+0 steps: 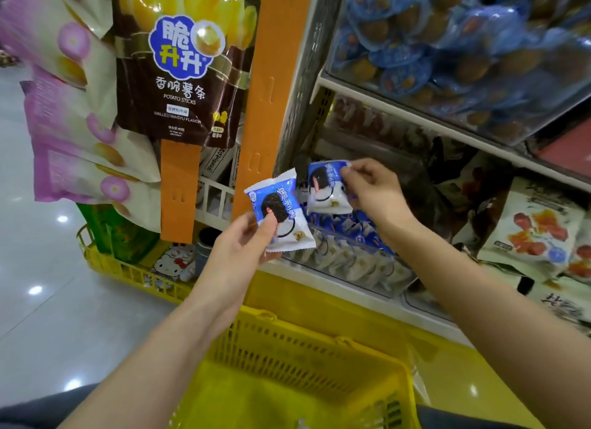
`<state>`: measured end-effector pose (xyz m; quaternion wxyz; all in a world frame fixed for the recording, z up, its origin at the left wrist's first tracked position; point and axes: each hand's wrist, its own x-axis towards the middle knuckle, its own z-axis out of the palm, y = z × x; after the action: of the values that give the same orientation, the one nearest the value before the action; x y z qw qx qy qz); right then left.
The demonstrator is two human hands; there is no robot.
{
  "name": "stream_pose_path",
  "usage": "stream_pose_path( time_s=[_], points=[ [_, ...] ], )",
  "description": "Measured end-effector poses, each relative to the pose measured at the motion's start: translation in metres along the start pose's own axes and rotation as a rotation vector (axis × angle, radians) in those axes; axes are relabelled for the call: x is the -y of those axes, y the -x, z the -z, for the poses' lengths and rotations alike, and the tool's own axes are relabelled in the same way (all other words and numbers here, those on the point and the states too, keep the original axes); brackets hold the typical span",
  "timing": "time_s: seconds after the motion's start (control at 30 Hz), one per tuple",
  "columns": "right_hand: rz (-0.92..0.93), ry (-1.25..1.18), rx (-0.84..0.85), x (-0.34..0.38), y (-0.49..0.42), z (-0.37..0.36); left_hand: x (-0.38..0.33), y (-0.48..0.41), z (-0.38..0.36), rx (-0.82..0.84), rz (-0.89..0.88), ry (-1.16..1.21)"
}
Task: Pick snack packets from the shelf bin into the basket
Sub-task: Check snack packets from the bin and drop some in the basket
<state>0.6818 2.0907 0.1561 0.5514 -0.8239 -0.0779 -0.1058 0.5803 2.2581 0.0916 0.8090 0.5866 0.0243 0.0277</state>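
My left hand (246, 240) pinches a blue-and-white snack packet (281, 214) with a dark round biscuit printed on it, held just left of the shelf bin. A second packet of the same kind (326, 188) is pinched by its top edge in my right hand (371, 191), above the clear shelf bin (351, 256), which holds several more such packets. Below both hands stands the yellow plastic basket (287, 358), its mesh wall facing me. A white corner shows at the basket's bottom edge; what it is I cannot tell.
An orange hanging strip (271, 86) with a brown potato-stick bag (179, 76) hangs left of the shelf. Purple-and-white bags (80, 140) hang further left. A second yellow basket (134, 268) with goods sits on the floor. Blue tubs (447, 44) fill the upper shelf; red-printed bags (537, 233) lie right.
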Motion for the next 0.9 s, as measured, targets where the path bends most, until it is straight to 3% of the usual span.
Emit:
stream_pose_path(
  time_s=[0.13, 0.23, 0.33, 0.47, 0.6, 0.73, 0.9],
  points=[
    [0.017, -0.046, 0.185, -0.004, 0.046, -0.003, 0.003, 0.007, -0.009, 0.028, 0.032, 0.057],
    [-0.007, -0.072, 0.21, -0.006, 0.067, -0.004, 0.007, 0.009, -0.013, 0.068, 0.113, 0.183],
    [-0.083, -0.135, 0.24, -0.005, 0.079, 0.0, 0.005, 0.011, -0.012, 0.208, 0.222, 0.301],
    [-0.139, -0.092, 0.368, 0.001, 0.088, 0.005, 0.004, 0.014, -0.011, 0.329, 0.293, 0.188],
    [-0.057, 0.01, 0.481, 0.006, 0.094, 0.007, 0.008, 0.016, -0.012, 0.294, 0.309, 0.107],
    [0.077, 0.127, 0.368, 0.008, 0.091, 0.008, 0.01, 0.015, -0.011, 0.214, 0.294, 0.088],
    [0.028, 0.022, 0.042, 0.009, 0.047, 0.012, 0.007, 0.006, -0.005, -0.035, 0.225, 0.103]
  ],
)
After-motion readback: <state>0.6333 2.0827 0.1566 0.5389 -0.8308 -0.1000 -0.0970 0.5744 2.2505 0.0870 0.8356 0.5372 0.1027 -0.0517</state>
